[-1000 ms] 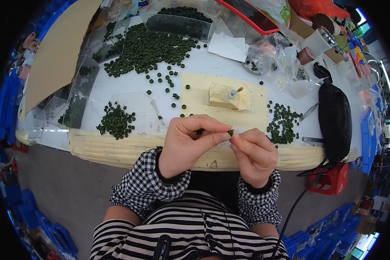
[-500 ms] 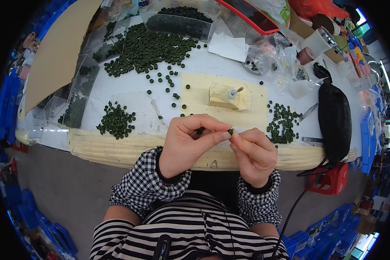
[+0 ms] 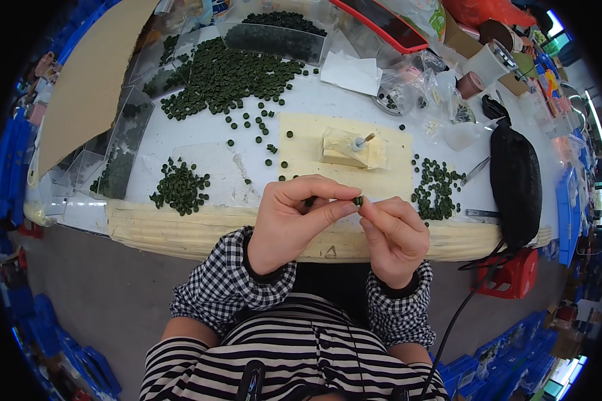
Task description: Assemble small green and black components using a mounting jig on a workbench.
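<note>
My left hand [image 3: 289, 217] pinches a small dark green round piece [image 3: 358, 200] between thumb and index fingertip, just over the table's front edge. A second dark green piece [image 3: 309, 201] shows partly within its curled fingers. My right hand [image 3: 396, 240] is closed, its thumb and index fingertips meeting the pinched piece from the right; its other fingers are curled in. Beyond the hands, a wooden block wrapped in clear film [image 3: 344, 150], with a short peg [image 3: 364, 141] rising from it, sits on a pale yellow sheet [image 3: 301, 127].
Similar green pieces lie in a big heap [image 3: 227, 73] at the back left, a pile [image 3: 179, 188] at left and a scattered group [image 3: 436, 190] at right. Tweezers [image 3: 476, 171] and a black mesh bag [image 3: 517, 180] lie further right. A red-framed phone [image 3: 388, 27] is at the back.
The pinched piece has turned slightly and shifted a little to the right with the fingertips. My right thumb has drawn back slightly. Nothing else has visibly moved on the table.
</note>
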Tool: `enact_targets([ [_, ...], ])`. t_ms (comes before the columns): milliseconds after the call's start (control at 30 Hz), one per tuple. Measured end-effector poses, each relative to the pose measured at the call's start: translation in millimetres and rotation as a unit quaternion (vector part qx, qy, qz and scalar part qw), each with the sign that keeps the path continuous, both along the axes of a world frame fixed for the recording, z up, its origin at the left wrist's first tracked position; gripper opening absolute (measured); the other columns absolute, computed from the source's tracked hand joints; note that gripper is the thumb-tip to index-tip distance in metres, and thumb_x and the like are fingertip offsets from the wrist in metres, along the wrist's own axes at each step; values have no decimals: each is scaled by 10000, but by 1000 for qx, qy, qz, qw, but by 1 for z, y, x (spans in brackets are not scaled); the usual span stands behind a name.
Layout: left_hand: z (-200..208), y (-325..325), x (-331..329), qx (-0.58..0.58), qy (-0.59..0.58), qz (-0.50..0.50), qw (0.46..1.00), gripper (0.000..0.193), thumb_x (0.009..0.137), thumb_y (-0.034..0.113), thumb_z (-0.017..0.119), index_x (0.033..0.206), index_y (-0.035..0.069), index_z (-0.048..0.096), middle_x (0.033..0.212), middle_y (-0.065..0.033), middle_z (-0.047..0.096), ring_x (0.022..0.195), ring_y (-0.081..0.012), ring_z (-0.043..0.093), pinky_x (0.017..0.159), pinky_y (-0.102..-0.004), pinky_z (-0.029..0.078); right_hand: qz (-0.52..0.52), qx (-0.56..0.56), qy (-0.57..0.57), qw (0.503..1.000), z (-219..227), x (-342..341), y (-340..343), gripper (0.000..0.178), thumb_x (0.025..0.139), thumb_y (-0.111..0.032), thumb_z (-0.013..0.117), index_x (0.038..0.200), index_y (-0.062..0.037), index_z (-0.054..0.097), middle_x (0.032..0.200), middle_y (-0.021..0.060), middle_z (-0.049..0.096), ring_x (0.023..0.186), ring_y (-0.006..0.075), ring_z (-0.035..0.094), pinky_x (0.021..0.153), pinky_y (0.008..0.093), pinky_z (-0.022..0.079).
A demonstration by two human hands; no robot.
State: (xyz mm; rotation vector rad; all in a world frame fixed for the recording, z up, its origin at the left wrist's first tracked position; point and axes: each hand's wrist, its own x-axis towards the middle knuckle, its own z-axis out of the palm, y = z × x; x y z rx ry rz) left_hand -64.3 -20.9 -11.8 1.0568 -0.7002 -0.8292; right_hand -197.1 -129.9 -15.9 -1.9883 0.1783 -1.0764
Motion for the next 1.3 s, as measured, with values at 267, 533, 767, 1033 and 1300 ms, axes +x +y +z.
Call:
enact_targets([
  [267, 3, 0, 0, 15, -15, -3, 1000, 214, 829, -24, 703, 1039, 14, 720, 917, -25, 674, 722, -24, 508, 640, -167, 413, -9, -5, -4, 1000, -1, 0, 0, 345, 753, 110, 700, 1079, -2, 706, 841, 79, 649, 687, 159, 581, 600, 246, 462],
  [533, 5, 1, -1, 27, 60, -12, 998, 191, 837, -36, 695, 1027, -14, 707, 924, -47, 672, 770, -34, 555, 680, -163, 447, -6, -14, -9, 1000, -3, -1, 0, 342, 746, 106, 709, 1070, -4, 710, 838, 77, 649, 677, 157, 577, 595, 242, 457],
  [767, -2, 0, 0, -15, 2, 3, 1000, 194, 819, -63, 698, 1004, -8, 714, 928, -52, 677, 751, -37, 547, 674, -169, 451, -12, -18, -9, 1000, -1, -1, 0, 344, 740, 106, 713, 1066, -4, 712, 827, 73, 644, 674, 157, 574, 590, 244, 455],
  [1033, -3, 1, 1, -14, -14, -1, 1000, 199, 812, -66, 701, 998, 0, 719, 931, -48, 678, 739, -40, 537, 667, -177, 444, -10, -17, -13, 1000, -2, -1, 0, 348, 736, 109, 713, 1065, -4, 712, 829, 74, 645, 676, 160, 576, 590, 245, 455],
  [1300, -3, 2, 2, -5, -61, 2, 998, 205, 818, -61, 698, 1006, 15, 723, 938, -48, 680, 747, -40, 544, 657, -177, 439, -12, -20, -13, 1000, -2, -1, 0, 351, 735, 110, 712, 1067, -3, 711, 834, 77, 645, 680, 163, 579, 595, 247, 459],
])
